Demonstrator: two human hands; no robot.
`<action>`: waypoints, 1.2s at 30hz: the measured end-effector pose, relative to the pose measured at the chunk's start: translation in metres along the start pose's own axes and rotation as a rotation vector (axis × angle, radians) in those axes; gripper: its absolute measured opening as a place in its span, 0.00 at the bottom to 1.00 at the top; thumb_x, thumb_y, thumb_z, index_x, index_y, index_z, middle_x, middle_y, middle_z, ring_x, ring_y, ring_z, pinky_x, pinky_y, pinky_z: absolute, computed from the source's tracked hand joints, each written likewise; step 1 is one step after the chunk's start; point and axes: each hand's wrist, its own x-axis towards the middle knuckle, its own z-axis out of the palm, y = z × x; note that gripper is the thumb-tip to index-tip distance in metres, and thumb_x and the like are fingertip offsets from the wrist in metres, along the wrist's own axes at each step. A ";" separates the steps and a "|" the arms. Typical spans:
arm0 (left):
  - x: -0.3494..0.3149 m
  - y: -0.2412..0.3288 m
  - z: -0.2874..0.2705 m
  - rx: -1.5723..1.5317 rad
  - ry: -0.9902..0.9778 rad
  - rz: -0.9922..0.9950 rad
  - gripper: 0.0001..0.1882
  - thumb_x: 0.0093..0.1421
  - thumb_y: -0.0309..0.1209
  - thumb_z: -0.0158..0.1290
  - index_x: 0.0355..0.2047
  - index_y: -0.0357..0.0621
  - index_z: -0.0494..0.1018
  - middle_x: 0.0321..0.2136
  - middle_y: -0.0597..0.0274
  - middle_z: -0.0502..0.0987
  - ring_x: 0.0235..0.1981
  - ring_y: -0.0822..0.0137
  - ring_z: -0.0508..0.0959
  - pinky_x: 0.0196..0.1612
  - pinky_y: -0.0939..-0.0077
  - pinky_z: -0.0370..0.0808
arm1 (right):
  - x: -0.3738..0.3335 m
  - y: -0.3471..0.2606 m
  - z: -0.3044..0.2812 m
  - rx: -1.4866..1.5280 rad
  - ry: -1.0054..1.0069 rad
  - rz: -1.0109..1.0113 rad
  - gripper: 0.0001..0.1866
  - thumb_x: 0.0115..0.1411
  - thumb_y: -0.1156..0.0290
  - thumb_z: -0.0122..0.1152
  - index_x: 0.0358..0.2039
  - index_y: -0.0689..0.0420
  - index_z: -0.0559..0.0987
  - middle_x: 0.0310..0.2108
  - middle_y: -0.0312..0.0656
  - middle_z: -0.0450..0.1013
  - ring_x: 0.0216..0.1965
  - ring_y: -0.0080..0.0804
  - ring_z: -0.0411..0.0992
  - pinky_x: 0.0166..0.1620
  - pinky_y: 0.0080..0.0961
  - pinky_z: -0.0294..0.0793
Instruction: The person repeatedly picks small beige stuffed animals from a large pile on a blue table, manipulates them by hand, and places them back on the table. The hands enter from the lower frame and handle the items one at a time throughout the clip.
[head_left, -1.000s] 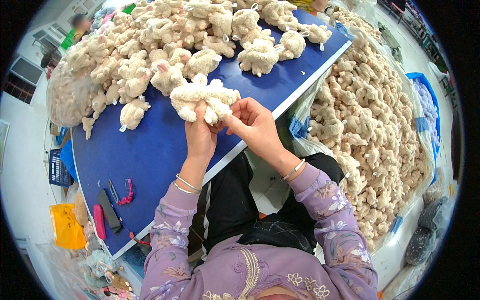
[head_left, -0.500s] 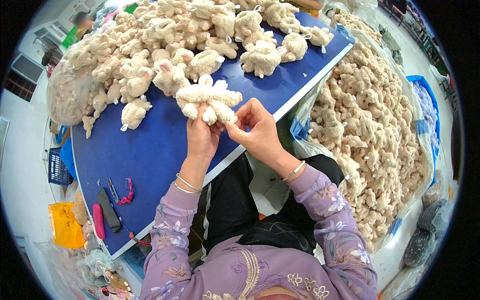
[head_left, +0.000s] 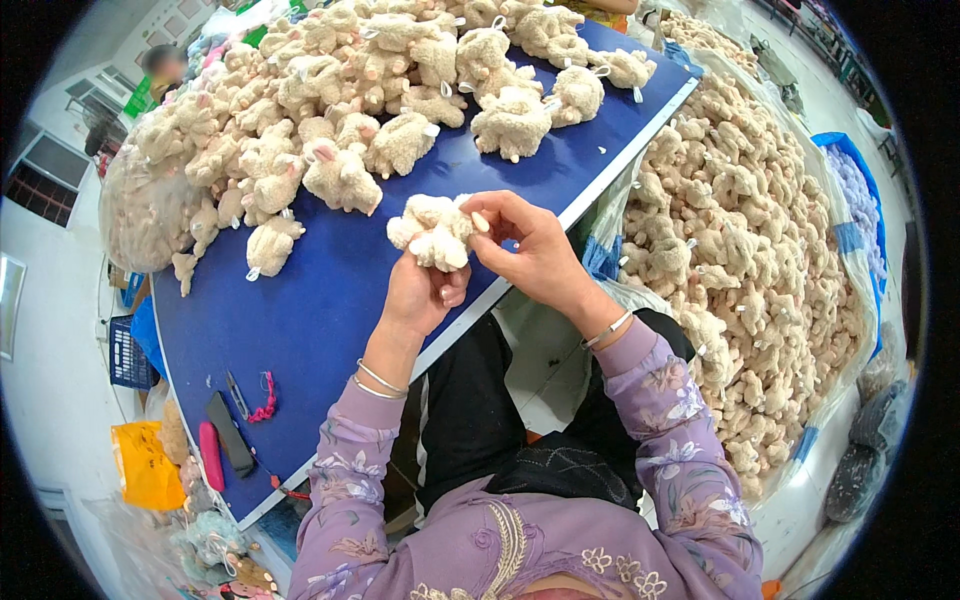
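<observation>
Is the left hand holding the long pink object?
No, the left hand holds a cream plush toy, while the long pink object lies on the blue table.

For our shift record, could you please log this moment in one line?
left hand: holds cream plush toy | right hand: at its right side | below: blue table | beyond: plush pile

The left hand [head_left: 416,296] and right hand [head_left: 537,257] hold a cream plush [head_left: 437,230].

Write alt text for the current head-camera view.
A person's left hand holds a small, cream, fleecy plush piece over a blue table, the right hand at its edge. Similar cream plush pieces lie heaped beyond; a large white-and-blue sack at right holds more.
</observation>
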 end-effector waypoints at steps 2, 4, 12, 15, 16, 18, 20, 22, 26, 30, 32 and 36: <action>0.000 0.000 0.004 0.036 0.001 -0.030 0.21 0.67 0.47 0.34 0.38 0.44 0.70 0.15 0.61 0.70 0.11 0.74 0.63 0.12 0.83 0.58 | 0.000 0.000 -0.003 0.021 -0.002 0.059 0.14 0.58 0.76 0.60 0.46 0.62 0.74 0.28 0.30 0.70 0.29 0.13 0.66 0.33 0.14 0.70; -0.002 0.001 0.010 0.066 0.006 -0.041 0.21 0.67 0.47 0.34 0.38 0.44 0.70 0.14 0.59 0.69 0.09 0.73 0.62 0.11 0.83 0.57 | -0.001 -0.001 -0.004 0.059 0.000 0.140 0.14 0.60 0.77 0.59 0.46 0.64 0.74 0.32 0.30 0.71 0.32 0.12 0.68 0.36 0.12 0.70; 0.000 0.001 -0.002 0.081 -0.138 -0.052 0.23 0.68 0.48 0.32 0.43 0.43 0.70 0.17 0.58 0.71 0.11 0.73 0.63 0.12 0.83 0.58 | 0.000 -0.005 -0.008 0.352 -0.015 0.235 0.12 0.60 0.74 0.59 0.43 0.66 0.76 0.31 0.33 0.74 0.29 0.15 0.70 0.33 0.14 0.72; -0.001 0.000 0.003 0.083 -0.107 -0.025 0.24 0.68 0.46 0.33 0.43 0.41 0.71 0.21 0.58 0.73 0.12 0.74 0.65 0.12 0.84 0.59 | 0.000 -0.003 -0.011 0.415 -0.057 0.237 0.12 0.61 0.75 0.58 0.44 0.67 0.76 0.33 0.36 0.76 0.30 0.18 0.72 0.35 0.16 0.74; -0.002 0.000 0.005 0.085 -0.078 -0.011 0.23 0.68 0.46 0.33 0.43 0.40 0.71 0.22 0.58 0.73 0.12 0.74 0.66 0.12 0.84 0.59 | 0.000 -0.003 -0.011 0.434 -0.072 0.240 0.13 0.61 0.75 0.57 0.45 0.68 0.76 0.33 0.38 0.76 0.30 0.19 0.73 0.35 0.17 0.75; -0.003 -0.001 0.006 0.091 -0.054 0.005 0.21 0.68 0.45 0.37 0.40 0.40 0.71 0.24 0.60 0.74 0.13 0.75 0.69 0.11 0.86 0.60 | 0.000 -0.005 -0.010 0.465 -0.096 0.247 0.13 0.62 0.76 0.56 0.45 0.68 0.76 0.34 0.39 0.77 0.31 0.20 0.75 0.36 0.18 0.76; -0.003 -0.001 0.004 0.089 -0.048 0.007 0.20 0.67 0.44 0.37 0.40 0.40 0.72 0.26 0.60 0.75 0.14 0.76 0.70 0.11 0.86 0.60 | 0.000 -0.006 -0.009 0.494 -0.114 0.257 0.13 0.61 0.76 0.56 0.46 0.69 0.76 0.34 0.40 0.77 0.31 0.21 0.76 0.37 0.19 0.76; -0.002 -0.001 -0.003 0.076 -0.059 -0.004 0.21 0.68 0.43 0.35 0.41 0.39 0.72 0.26 0.58 0.75 0.15 0.75 0.70 0.13 0.84 0.61 | 0.000 -0.005 -0.007 0.521 -0.126 0.272 0.14 0.61 0.76 0.56 0.46 0.69 0.76 0.34 0.41 0.77 0.32 0.22 0.76 0.37 0.19 0.77; -0.001 0.000 0.002 0.092 -0.078 0.020 0.19 0.67 0.44 0.38 0.40 0.42 0.72 0.23 0.61 0.73 0.13 0.76 0.68 0.12 0.86 0.60 | -0.001 -0.010 -0.009 0.534 -0.131 0.267 0.12 0.61 0.75 0.57 0.43 0.68 0.76 0.33 0.40 0.77 0.31 0.22 0.76 0.37 0.19 0.76; 0.007 -0.008 -0.018 0.144 -0.036 0.136 0.20 0.68 0.49 0.38 0.44 0.47 0.69 0.26 0.68 0.75 0.15 0.79 0.69 0.13 0.87 0.60 | -0.003 -0.029 -0.006 0.022 -0.094 0.220 0.11 0.58 0.70 0.63 0.38 0.63 0.75 0.26 0.36 0.73 0.27 0.18 0.70 0.32 0.20 0.72; -0.002 -0.008 0.009 0.259 0.091 0.252 0.21 0.68 0.47 0.38 0.51 0.47 0.67 0.29 0.69 0.75 0.18 0.80 0.71 0.14 0.87 0.60 | -0.009 -0.024 -0.009 -0.255 -0.028 0.144 0.12 0.57 0.69 0.63 0.36 0.63 0.74 0.22 0.36 0.71 0.25 0.17 0.67 0.29 0.20 0.69; -0.013 -0.018 0.000 0.497 -0.049 0.338 0.23 0.66 0.42 0.42 0.55 0.40 0.65 0.40 0.64 0.76 0.26 0.75 0.74 0.22 0.83 0.67 | -0.034 -0.035 -0.027 -0.115 0.042 0.173 0.10 0.57 0.70 0.62 0.33 0.61 0.71 0.22 0.34 0.68 0.24 0.16 0.65 0.29 0.19 0.67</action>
